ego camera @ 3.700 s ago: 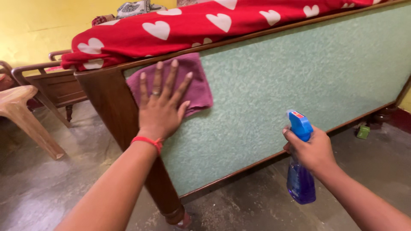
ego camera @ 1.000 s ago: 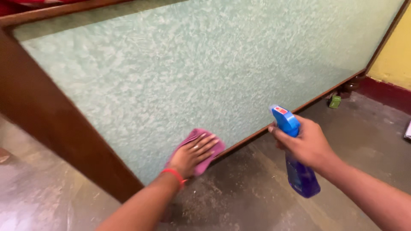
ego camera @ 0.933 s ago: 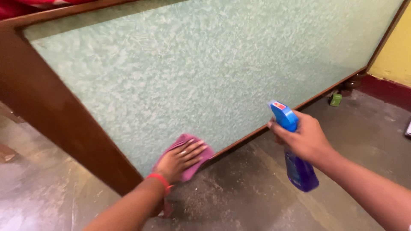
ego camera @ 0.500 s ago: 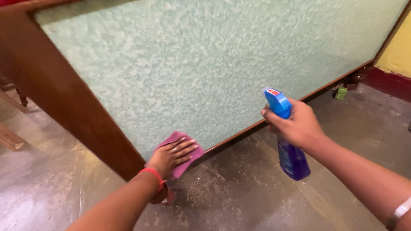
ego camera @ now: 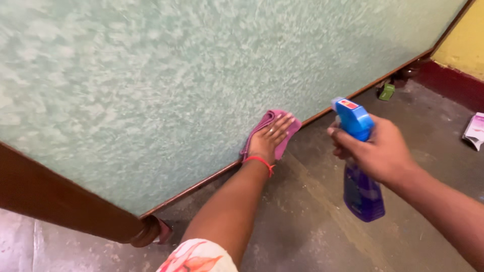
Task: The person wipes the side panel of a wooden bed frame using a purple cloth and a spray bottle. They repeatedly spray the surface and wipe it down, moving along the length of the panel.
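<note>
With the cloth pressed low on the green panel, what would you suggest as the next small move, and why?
Probably slide the left hand and the purple cloth rightward along the green panel, just above the wooden bottom rail. The cloth lies flat under the hand at the panel's lower edge, and more panel stretches to the right. The right hand holds the blue spray bottle away from the panel.

A home bedroom: a wood-framed green bed panel [ego camera: 151, 75], bare floor [ego camera: 302, 226], yellow wall [ego camera: 466, 38].
</note>
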